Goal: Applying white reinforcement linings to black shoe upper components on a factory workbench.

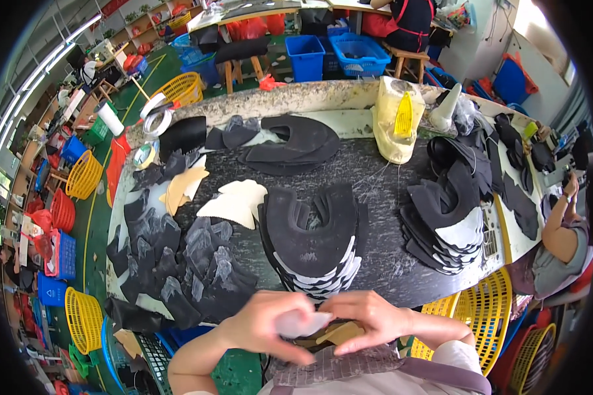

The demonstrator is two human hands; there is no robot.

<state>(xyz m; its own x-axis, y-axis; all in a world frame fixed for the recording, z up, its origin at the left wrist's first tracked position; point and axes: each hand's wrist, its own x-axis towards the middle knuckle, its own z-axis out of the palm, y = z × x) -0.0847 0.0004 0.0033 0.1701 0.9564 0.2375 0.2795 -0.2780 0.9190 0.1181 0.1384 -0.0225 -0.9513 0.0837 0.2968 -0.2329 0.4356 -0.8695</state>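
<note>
My left hand [270,326], a little blurred, curls around a small whitish, translucent piece [302,322] in front of my apron. Beside it my right hand [369,319] has its thumb and fingers apart, fingertips close to that piece; whether they touch it I cannot tell. Below the hands lie tan pieces [341,333], partly hidden. Just beyond stands a stack of black U-shaped padded pieces with white lower parts [310,243]. A similar stack [441,220] lies to the right. Cut black pieces with whitish patches [207,250] cover the left side of the table.
Cream pieces [236,201] lie near the middle. A yellowed container [393,122] and a white cone [447,108] stand at the back, with tape rolls [157,122] at back left. A yellow basket [484,309] is beneath the right edge. Another person's arm [560,217] is at right.
</note>
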